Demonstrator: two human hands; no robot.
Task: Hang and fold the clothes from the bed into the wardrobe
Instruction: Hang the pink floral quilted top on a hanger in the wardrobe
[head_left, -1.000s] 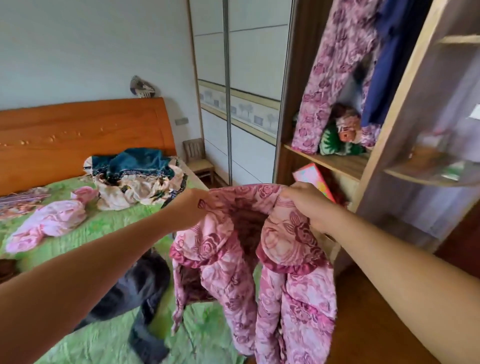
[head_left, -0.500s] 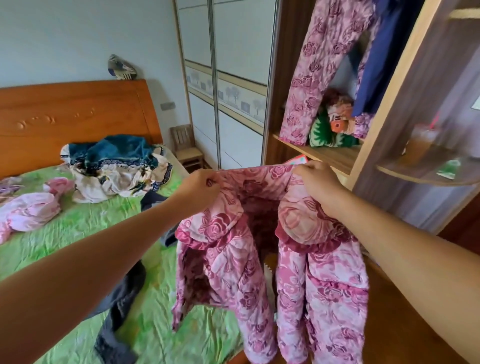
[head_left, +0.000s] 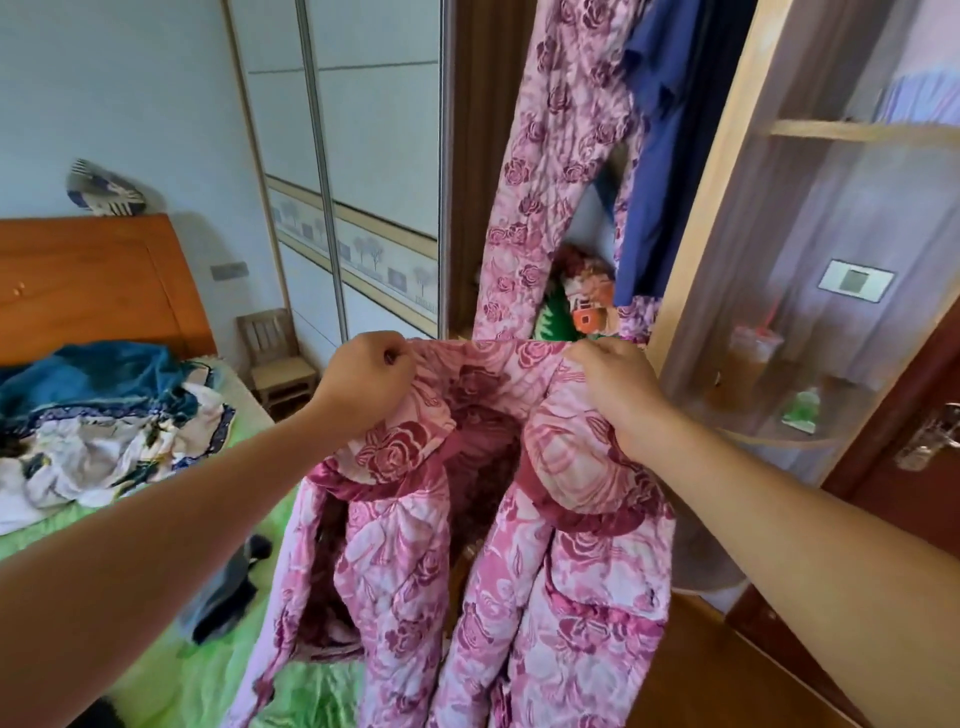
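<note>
Holding pink rose jacket (head_left: 483, 530) up by collar, my left hand (head_left: 363, 382) and right hand (head_left: 615, 392) both pinching it, between bed (head_left: 171, 670) and open wardrobe (head_left: 711, 171). Next guess: needs hanger, none visible.

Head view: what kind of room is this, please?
Probably a home bedroom: a bed with a wooden headboard, clothes piled on it, and a sliding-door wardrobe with hanging garments inside.
</note>
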